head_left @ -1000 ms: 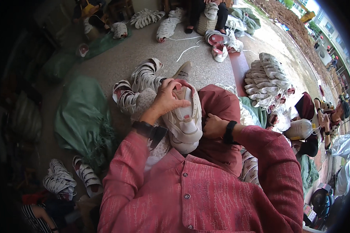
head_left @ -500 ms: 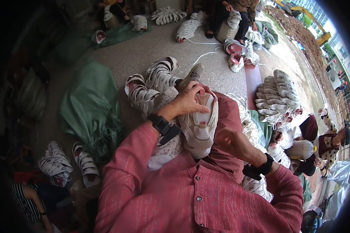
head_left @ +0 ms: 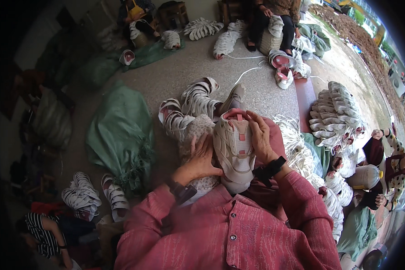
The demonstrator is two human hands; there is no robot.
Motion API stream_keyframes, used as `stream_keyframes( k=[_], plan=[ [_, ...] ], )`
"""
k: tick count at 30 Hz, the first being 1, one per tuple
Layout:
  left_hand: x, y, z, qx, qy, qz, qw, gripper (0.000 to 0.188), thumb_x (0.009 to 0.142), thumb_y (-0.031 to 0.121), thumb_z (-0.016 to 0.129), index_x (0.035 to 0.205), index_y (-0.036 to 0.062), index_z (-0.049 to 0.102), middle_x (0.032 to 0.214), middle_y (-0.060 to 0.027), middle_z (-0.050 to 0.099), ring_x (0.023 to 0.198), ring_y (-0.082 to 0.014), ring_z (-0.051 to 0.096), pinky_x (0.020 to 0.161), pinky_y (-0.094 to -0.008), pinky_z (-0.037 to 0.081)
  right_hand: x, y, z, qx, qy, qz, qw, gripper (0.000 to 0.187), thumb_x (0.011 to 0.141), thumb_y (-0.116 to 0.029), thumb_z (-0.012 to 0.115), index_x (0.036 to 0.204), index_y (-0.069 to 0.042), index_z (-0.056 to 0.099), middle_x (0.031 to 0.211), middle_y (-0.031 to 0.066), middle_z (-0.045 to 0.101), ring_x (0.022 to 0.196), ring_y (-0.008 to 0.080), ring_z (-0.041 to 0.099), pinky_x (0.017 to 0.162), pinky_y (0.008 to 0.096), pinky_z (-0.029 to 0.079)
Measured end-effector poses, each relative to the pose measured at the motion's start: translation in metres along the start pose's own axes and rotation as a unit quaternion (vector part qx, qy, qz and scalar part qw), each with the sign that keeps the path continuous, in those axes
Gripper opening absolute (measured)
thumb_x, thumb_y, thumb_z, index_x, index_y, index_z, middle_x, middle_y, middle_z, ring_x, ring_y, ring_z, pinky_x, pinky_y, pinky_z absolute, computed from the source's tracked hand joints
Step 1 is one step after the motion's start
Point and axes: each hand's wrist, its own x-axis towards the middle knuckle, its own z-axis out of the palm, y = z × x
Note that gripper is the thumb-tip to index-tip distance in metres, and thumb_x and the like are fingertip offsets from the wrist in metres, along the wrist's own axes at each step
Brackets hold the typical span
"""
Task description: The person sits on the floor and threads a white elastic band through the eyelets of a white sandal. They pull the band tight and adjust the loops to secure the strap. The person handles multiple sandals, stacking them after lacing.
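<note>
A beige and white shoe upper (head_left: 231, 146) with a pink lining and a pink tab rests over my lap, its toe toward me. My right hand (head_left: 262, 139) grips its right side, with the fingers at the collar edge. On the other side, my left hand (head_left: 197, 157) lies with fingers apart over the pale patterned cloth (head_left: 198, 130) on my left leg. Its thumb reaches to the upper's left edge and does not wrap round it. Both wrists carry dark straps with devices.
Stacked white shoe uppers (head_left: 200, 99) stand beyond my left knee; a larger pile (head_left: 333, 114) and loose white laces (head_left: 289, 139) lie right. A green sack (head_left: 121, 130) covers floor at left. Several other people sit around, one with a striped sleeve (head_left: 45, 229).
My left hand has left the upper's collar and come down to its left side. My right hand has moved up onto the right edge. The view has shifted slightly.
</note>
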Motion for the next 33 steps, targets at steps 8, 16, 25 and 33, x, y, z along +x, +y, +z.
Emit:
stream_keyframes(
  k=[8,16,25,33],
  plan=[
    [0.014,0.022,0.037,-0.061,0.147,0.002,0.987,0.130,0.067,0.058,0.080,0.155,-0.0041,0.007,0.144,-0.0232,0.041,0.139,-0.0374,0.036,0.116,-0.0585,0.014,-0.013,-0.014,-0.017,-0.150,0.064,-0.059,0.985,0.050,0.096,-0.022,0.040,0.137,0.007,0.046,0.129,0.0240,0.056,0.117,0.0364,0.057,0.102,0.0433,0.045],
    [-0.002,0.048,0.051,0.005,0.202,-0.058,0.978,0.085,0.075,0.040,0.076,0.136,-0.0050,0.038,0.123,-0.0288,0.048,0.117,-0.0468,0.043,0.096,-0.0566,0.032,-0.014,-0.033,0.010,-0.464,-0.045,-0.213,0.859,0.074,0.093,-0.049,0.058,0.141,0.004,0.037,0.127,0.0258,0.050,0.115,0.0429,0.051,0.098,0.0487,0.041],
    [-0.005,-0.036,-0.038,-0.391,0.019,-0.055,0.919,0.042,0.085,0.010,0.072,0.124,-0.0023,0.065,0.096,-0.0041,0.070,0.087,-0.0108,0.065,0.077,-0.0245,0.052,-0.009,-0.019,0.006,-0.454,-0.058,-0.167,0.873,0.072,0.086,-0.047,0.065,0.138,-0.003,0.040,0.124,0.0230,0.050,0.115,0.0418,0.052,0.094,0.0499,0.045],
    [0.072,0.036,-0.034,-0.517,0.097,0.058,0.848,0.065,0.099,0.034,0.057,0.148,0.0001,0.032,0.147,-0.0142,0.042,0.132,-0.0226,0.044,0.110,-0.0334,0.034,-0.034,-0.021,0.020,-0.462,0.054,-0.132,0.875,0.071,0.086,-0.043,0.064,0.142,-0.007,0.039,0.134,0.0196,0.047,0.122,0.0391,0.049,0.093,0.0517,0.045]
  ],
)
